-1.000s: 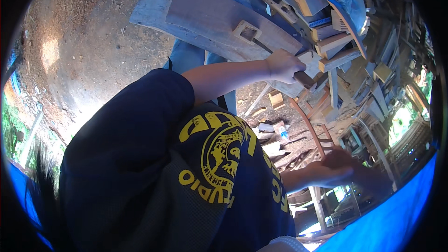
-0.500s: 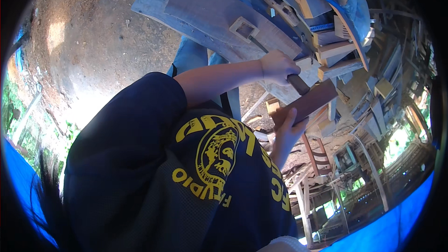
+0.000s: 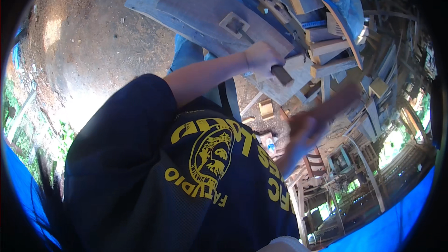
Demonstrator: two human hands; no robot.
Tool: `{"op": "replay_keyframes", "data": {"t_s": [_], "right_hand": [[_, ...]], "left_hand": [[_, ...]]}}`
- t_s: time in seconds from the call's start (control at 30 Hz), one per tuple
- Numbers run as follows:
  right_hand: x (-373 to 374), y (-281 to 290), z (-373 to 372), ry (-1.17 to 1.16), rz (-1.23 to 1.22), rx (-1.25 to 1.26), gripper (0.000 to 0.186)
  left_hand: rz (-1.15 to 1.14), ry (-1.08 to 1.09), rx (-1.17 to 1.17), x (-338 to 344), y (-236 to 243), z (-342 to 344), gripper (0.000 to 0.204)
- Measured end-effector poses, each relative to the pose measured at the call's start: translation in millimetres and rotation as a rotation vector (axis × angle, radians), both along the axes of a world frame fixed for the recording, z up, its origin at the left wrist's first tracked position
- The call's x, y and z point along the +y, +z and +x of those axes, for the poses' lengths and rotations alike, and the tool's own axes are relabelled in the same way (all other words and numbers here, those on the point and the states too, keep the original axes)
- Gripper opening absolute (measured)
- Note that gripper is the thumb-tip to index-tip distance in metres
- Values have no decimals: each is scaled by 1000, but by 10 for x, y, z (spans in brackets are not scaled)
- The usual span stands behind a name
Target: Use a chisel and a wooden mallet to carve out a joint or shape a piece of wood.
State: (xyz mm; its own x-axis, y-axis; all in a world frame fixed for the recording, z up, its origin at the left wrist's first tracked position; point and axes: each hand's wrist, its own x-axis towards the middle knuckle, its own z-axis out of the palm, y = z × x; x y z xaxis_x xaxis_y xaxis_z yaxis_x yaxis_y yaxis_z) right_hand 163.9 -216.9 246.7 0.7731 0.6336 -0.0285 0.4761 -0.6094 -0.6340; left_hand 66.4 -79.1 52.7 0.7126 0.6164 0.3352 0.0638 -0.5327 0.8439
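My left hand (image 3: 265,59) is wrapped round the brown handle of a chisel (image 3: 283,75). The thin blade runs up to a small square wooden piece with a recess in its middle (image 3: 234,24), its tip at that recess. Under the piece lies a wide flat board (image 3: 196,1) on the workbench (image 3: 298,72). To the right, my right hand (image 3: 303,135) grips a long reddish-brown wood block (image 3: 326,109). Motion smears both the hand and the block, which is apart from the chisel's butt end.
Wood offcuts (image 3: 331,46) are stacked at the bench's right side, beside a clear plastic bag (image 3: 350,4). A small wooden block (image 3: 266,109) and a bottle (image 3: 271,145) are below the bench. More lumber (image 3: 380,107) leans at the far right.
The wood block in my right hand has swung right, away from the chisel's butt end, which it was against or very near. My left hand keeps hold of the chisel.
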Motion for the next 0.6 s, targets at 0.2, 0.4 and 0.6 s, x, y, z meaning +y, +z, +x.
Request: {"op": "replay_keyframes", "data": {"t_s": [0.2, 0.4, 0.6], "right_hand": [[-244, 534, 431, -205, 425, 36, 67], [61, 354, -49, -71, 418, 236, 69], [68, 336, -89, -88, 298, 302, 67]], "left_hand": [[-16, 46, -40, 96, 167, -47, 23], [-92, 42, -40, 23, 251, -36, 22], [-78, 61, -27, -23, 213, -33, 22]]}}
